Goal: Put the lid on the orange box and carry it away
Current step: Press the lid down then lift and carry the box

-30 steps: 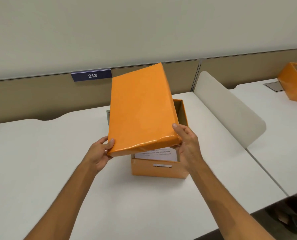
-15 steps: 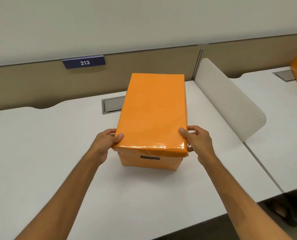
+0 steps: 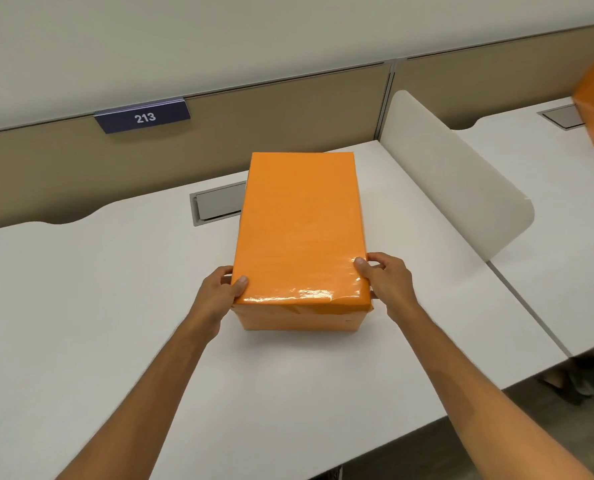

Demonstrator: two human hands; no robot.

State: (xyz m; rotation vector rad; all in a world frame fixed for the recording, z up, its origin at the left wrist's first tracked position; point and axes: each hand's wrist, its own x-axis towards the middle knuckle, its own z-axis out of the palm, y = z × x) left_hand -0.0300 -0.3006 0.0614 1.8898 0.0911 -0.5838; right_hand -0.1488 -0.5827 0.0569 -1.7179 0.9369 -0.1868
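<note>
Since a second ago, lid has come down flat onto orange box on the white desk.

Press both near corners evenly so it seats square, then lift from below. Left hand and right hand clasp the lid's near corners, thumbs on top, fingers curled at the sides.

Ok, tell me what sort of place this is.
Most likely a shared office or study room with numbered desk places. A sign reading 213 hangs on the tan partition, a white divider separates two white desks, and a cable hatch is set into the desktop.
</note>
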